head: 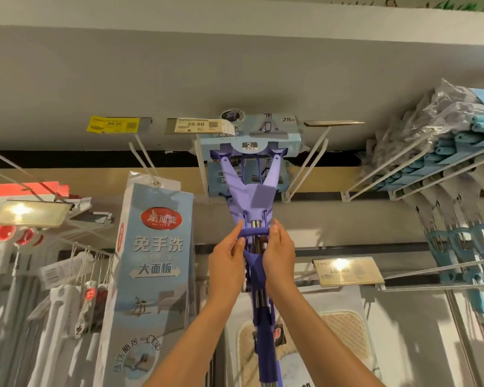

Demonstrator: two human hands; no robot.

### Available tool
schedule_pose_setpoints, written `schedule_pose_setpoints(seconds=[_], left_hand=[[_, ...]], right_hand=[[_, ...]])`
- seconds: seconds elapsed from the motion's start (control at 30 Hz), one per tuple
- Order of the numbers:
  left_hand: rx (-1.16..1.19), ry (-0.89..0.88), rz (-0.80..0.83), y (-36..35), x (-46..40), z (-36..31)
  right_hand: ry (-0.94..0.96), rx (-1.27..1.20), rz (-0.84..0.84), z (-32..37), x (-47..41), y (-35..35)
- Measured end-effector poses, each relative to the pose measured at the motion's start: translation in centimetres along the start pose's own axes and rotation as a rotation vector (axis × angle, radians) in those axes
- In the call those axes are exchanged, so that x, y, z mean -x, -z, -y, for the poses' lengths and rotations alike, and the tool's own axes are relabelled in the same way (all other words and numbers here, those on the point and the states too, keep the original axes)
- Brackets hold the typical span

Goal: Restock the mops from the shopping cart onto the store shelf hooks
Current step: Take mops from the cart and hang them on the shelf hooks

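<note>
A purple sponge mop (246,191) points up at the shelf, its head in a light blue cardboard sleeve (280,135) level with the white wire hooks (305,166). My left hand (227,261) grips the purple pull handle from the left, thumb and fingers curled on its crossbar. My right hand (280,255) holds the same handle from the right. The mop's pole (266,356) runs down between my forearms and out of the frame. Whether the head hangs on a hook is hidden by the sleeve.
A tall blue boxed flat mop (151,275) hangs just to the left. White-handled mops (56,317) fill the far left. Teal mops in plastic (444,141) load the hooks at upper right. Price tags (193,125) sit above, another tag (347,272) to the right.
</note>
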State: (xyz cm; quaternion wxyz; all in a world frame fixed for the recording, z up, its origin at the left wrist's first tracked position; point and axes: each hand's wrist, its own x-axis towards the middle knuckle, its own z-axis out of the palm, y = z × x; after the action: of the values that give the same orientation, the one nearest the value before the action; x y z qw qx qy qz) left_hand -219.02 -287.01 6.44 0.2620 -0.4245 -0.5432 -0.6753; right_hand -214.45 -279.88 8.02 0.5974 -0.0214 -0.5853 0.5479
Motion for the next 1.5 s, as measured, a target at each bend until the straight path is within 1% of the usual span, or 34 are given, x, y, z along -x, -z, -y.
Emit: schedule_pose_setpoints(seconds=[0.13,0.4,0.63,0.87,1.27,1.5], left_hand=[[0.032,0.011,0.012,-0.4,-0.7,0.7],[0.022,-0.001,-0.048,-1.3,-2.8,1.8],[0.019,0.029,-0.022,-1.6,-3.0,3.8],[-0.004,0.077,0.008,-2.1,-3.1,5.7],[-0.011,0.1,0.105,-2.8,-3.3,9.4],[0.012,0.172,0.109,-3.0,-2.9,11.5]], right_hand=[[0.072,-0.004,0.048,-0.7,-0.9,0.4],[0.161,0.054,0.09,-1.2,-2.6,0.4],[0.145,0.069,0.077,-3.8,-3.4,0.2],[0.076,0.05,0.078,-6.7,-4.3,0.1],[0.088,0.123,0.108,-11.1,-5.8,0.6],[0.12,0.15,0.15,-13.3,-5.6,0.7]])
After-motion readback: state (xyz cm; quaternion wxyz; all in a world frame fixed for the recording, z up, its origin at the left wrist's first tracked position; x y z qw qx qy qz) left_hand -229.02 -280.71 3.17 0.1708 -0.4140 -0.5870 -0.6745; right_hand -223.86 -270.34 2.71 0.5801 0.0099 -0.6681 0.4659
